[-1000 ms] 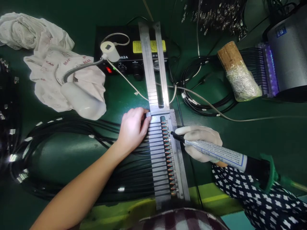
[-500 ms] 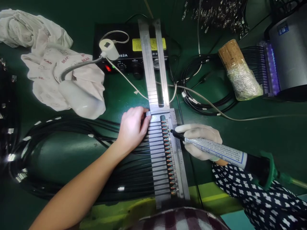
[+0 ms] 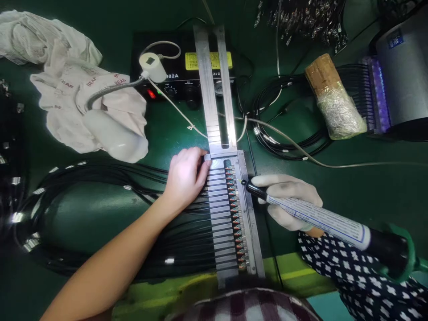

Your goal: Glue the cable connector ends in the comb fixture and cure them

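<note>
My right hand, in a white glove, is wrapped round a labelled dispensing syringe with a black tip and a green rear cap. The syringe's tip hovers by the right rail of a slotted metal jig. Thin black cables lie in the slots, and their small connectors form a column along the rail. At the jig's upper left corner, my bare left hand grips the edge between thumb and curled fingers. Whether the tip touches the rail, I cannot tell.
A black dispenser box stands behind, under the slotted metal bar. To the left are a bendable lamp and a crumpled cloth. On the right lie coiled cables, a wrapped block and a grey machine.
My right hand and the syringe have shifted to the right, drawing the tip a little away from the connectors. My left hand stays at the jig's corner.
</note>
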`<state>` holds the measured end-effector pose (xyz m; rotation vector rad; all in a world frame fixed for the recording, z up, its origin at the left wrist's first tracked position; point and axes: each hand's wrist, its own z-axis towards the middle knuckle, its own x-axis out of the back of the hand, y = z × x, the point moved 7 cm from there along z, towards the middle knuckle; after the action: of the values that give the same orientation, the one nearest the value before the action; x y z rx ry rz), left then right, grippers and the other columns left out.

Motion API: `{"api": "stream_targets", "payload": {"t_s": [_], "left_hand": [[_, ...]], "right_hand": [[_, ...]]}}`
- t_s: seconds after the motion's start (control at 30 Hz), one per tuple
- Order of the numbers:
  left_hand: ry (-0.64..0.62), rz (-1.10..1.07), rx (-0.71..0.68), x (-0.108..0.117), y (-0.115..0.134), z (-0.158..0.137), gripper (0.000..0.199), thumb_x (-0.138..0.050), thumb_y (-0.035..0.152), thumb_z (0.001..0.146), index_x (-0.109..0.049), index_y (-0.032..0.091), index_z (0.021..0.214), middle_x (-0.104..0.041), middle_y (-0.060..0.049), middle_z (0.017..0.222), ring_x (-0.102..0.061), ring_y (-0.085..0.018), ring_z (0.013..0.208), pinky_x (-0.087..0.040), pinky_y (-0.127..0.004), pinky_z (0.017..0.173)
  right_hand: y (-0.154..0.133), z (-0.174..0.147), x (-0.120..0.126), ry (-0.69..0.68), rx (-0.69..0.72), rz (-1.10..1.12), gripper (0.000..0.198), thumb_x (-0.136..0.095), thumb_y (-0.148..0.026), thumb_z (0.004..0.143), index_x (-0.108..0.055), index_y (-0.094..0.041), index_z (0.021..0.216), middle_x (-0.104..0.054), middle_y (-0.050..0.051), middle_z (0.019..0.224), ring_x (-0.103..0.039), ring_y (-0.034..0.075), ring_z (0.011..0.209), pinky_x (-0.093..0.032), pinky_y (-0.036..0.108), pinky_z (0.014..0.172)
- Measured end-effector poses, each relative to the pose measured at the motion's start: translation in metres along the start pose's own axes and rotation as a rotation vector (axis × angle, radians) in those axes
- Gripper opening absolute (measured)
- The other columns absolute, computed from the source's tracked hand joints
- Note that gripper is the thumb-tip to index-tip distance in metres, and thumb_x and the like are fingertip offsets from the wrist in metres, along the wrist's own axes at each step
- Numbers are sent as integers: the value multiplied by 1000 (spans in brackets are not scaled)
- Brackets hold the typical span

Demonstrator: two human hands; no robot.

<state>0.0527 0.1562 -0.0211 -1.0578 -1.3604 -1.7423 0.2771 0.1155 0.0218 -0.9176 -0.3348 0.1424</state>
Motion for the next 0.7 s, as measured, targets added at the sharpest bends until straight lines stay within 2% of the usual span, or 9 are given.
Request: {"api": "stream_targets", "payload": {"t_s": [0.23, 0.47, 0.7], "left_hand": [[9, 9, -7, 0, -1, -1, 13, -53, 29, 96, -58, 19, 101, -61, -2, 82, -58, -21, 82, -40, -34, 74], [16, 17, -12, 1, 1, -1, 12, -53, 29, 96, -58, 19, 101, -61, -3, 82, -58, -21, 82, -40, -34, 73], [15, 21, -11, 1, 1, -1, 11, -54, 28, 95, -58, 19, 101, -60, -2, 81, -58, -21, 81, -39, -33, 73]], "right_hand": [[-6, 0, -8, -37, 19, -74, 35, -69, -7, 76, -68, -18, 109, -74, 10, 113, -75, 22, 92, -67, 31, 72], [-2, 2, -9, -23, -9, -53, 37, -69, -8, 77, -68, -22, 112, -74, 8, 114, -75, 21, 89, -68, 34, 69], [-4, 1, -9, -25, 20, -47, 35, -69, -8, 76, -69, -18, 109, -74, 11, 112, -75, 22, 90, -68, 33, 69]]}}
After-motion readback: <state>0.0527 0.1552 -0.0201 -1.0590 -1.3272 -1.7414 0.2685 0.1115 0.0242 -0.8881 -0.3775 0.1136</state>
